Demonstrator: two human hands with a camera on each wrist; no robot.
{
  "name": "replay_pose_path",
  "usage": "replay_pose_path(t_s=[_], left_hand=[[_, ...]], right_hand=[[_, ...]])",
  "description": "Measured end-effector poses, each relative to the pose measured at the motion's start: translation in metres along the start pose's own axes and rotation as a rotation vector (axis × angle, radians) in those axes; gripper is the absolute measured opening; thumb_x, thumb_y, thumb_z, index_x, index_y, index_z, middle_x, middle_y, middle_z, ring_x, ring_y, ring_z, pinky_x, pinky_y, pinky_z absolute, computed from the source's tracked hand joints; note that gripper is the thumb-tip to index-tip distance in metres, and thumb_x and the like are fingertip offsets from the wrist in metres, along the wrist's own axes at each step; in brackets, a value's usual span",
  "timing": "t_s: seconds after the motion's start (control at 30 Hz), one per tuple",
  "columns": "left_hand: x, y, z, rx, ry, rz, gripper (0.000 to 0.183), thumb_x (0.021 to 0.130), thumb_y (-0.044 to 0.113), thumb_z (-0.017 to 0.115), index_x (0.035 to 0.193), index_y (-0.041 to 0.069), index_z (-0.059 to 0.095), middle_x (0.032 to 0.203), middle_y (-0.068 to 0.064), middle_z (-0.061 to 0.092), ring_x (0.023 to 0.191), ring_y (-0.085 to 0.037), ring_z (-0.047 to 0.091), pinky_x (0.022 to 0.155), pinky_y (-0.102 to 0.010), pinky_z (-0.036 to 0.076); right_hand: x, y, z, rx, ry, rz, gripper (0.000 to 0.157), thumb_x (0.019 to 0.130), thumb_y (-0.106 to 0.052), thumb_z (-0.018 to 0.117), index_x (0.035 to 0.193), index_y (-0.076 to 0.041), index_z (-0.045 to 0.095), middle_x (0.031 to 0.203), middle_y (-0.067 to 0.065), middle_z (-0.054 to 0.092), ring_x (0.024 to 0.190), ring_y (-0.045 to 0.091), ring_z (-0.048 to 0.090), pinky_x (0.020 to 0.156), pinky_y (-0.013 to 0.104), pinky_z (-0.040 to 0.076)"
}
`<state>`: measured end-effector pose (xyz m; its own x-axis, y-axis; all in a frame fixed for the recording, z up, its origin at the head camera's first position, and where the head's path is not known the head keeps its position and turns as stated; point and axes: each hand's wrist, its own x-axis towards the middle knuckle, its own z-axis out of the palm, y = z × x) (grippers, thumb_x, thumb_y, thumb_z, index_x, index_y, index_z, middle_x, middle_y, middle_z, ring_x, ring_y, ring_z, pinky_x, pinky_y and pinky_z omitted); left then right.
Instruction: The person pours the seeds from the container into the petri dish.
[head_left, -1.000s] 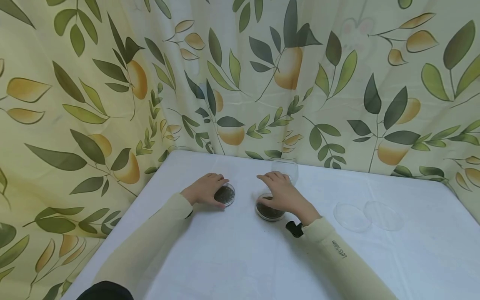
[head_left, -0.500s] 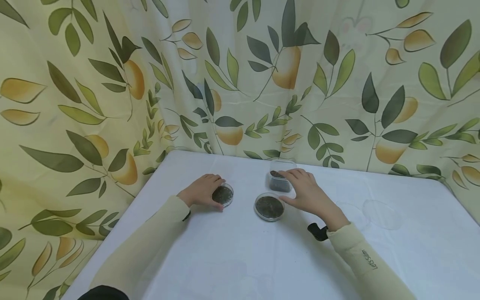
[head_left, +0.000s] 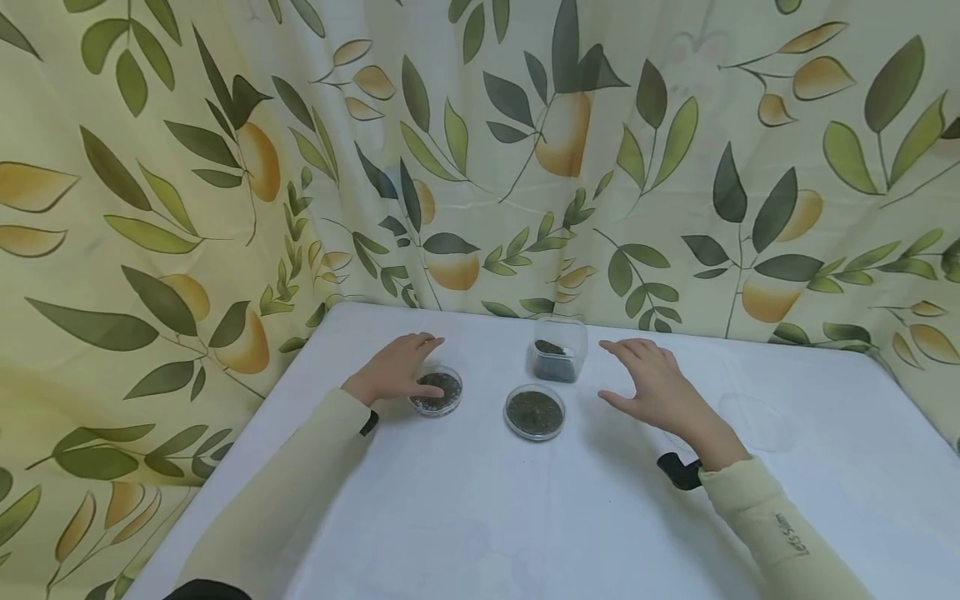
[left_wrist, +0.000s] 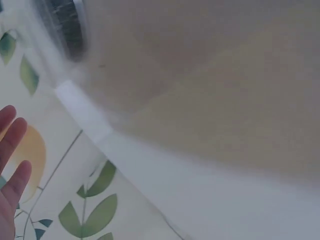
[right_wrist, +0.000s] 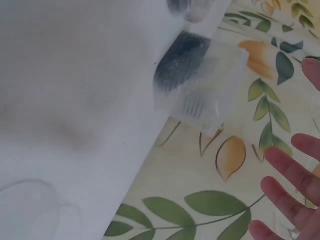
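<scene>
Two round clear petri dishes filled with dark, soil-like material lie on the white table. My left hand [head_left: 392,371] is over the left petri dish [head_left: 437,412], its thumb overlapping the dark fill in the head view and its fingers loosely extended. In the left wrist view those fingers [left_wrist: 14,142] appear spread at the left edge. The right petri dish [head_left: 534,436] sits uncovered by any hand. Off to its right hovers my right hand [head_left: 660,392], fingers apart and holding nothing. Between the hands, farther back, stands a clear plastic container [head_left: 573,340] partly filled with dark material.
Thin clear round lids [head_left: 759,423] lie on the right of the table [head_left: 480,517], one largely hidden behind the right wrist. A leaf-and-fruit patterned curtain [head_left: 480,208] hangs along the table's back and left edges.
My right hand has moved right, off the right petri dish and past the plastic container, uncovering both. My left hand has loosened from the left dish's rim and lifted slightly.
</scene>
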<state>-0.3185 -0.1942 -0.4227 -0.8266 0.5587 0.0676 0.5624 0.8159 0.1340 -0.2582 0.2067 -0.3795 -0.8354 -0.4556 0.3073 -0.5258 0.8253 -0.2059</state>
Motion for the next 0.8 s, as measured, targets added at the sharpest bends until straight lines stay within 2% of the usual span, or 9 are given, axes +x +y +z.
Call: replay_pose_path(t_s=[0.2, 0.3, 0.53, 0.8], left_hand=[[0.006, 0.008, -0.008, -0.012, 0.094, 0.024, 0.084, 0.082, 0.054, 0.063, 0.144, 0.005, 0.034, 0.14, -0.017, 0.044, 0.13, -0.033, 0.042, 0.111, -0.046, 0.031], [0.011, 0.015, -0.009, -0.013, 0.135, 0.005, 0.082, 0.084, 0.053, 0.061, 0.144, 0.005, 0.034, 0.14, -0.016, 0.044, 0.129, -0.032, 0.043, 0.11, -0.044, 0.033], [0.026, 0.04, -0.01, -0.107, 0.157, -0.072, 0.078, 0.085, 0.047, 0.062, 0.146, 0.008, 0.032, 0.143, -0.015, 0.041, 0.133, -0.031, 0.039, 0.112, -0.045, 0.03], [0.046, 0.063, -0.006, -0.116, 0.177, -0.045, 0.077, 0.086, 0.049, 0.062, 0.145, 0.008, 0.033, 0.144, -0.015, 0.04, 0.134, -0.03, 0.038, 0.112, -0.043, 0.03]], right_hand=[[-0.01, 0.01, -0.005, -0.01, -0.005, 0.031, 0.064, 0.078, -0.026, 0.073, 0.132, -0.001, 0.048, 0.121, 0.023, 0.055, 0.119, 0.041, 0.043, 0.094, 0.061, 0.033], [-0.015, 0.016, -0.005, -0.02, -0.011, 0.044, 0.063, 0.079, -0.027, 0.073, 0.131, -0.001, 0.048, 0.12, 0.023, 0.055, 0.118, 0.042, 0.043, 0.094, 0.063, 0.032], [-0.028, 0.034, -0.003, -0.033, -0.019, 0.075, 0.062, 0.078, -0.028, 0.074, 0.128, -0.001, 0.051, 0.12, 0.024, 0.056, 0.116, 0.042, 0.044, 0.092, 0.063, 0.032], [-0.041, 0.049, -0.001, -0.04, -0.063, 0.11, 0.061, 0.078, -0.029, 0.072, 0.126, 0.001, 0.052, 0.12, 0.025, 0.055, 0.116, 0.043, 0.043, 0.091, 0.064, 0.032]])
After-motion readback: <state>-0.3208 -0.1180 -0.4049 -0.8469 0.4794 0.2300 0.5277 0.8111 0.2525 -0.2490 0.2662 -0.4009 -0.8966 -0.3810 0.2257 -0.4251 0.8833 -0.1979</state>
